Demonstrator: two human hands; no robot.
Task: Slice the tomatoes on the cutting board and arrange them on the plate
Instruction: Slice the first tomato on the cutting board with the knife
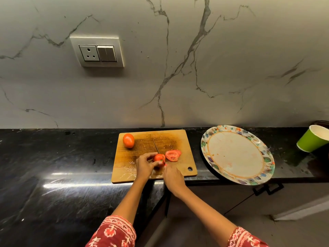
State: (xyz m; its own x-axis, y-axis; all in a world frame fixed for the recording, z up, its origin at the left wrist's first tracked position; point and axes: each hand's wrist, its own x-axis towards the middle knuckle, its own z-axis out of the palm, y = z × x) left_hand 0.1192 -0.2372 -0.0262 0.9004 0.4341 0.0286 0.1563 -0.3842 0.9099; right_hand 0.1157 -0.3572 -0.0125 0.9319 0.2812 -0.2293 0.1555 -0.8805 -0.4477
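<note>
A wooden cutting board [176,138] lies on the black counter. A whole tomato [128,140] rests at its far left corner. My left hand [145,165] pinches a partly cut tomato [158,157] near the board's middle front. My right hand [173,177] grips a knife [157,148] whose thin blade points away from me and runs into that tomato. Cut slices [172,155] lie just right of it. The round plate [236,154] with a leaf-patterned rim sits to the right of the board, with only juice smears on it.
A green paper cup [312,139] leans at the far right of the counter [62,157]. The marble wall behind carries a socket and switch panel [97,50]. The plate overhangs the counter's front edge above a cabinet handle [268,188].
</note>
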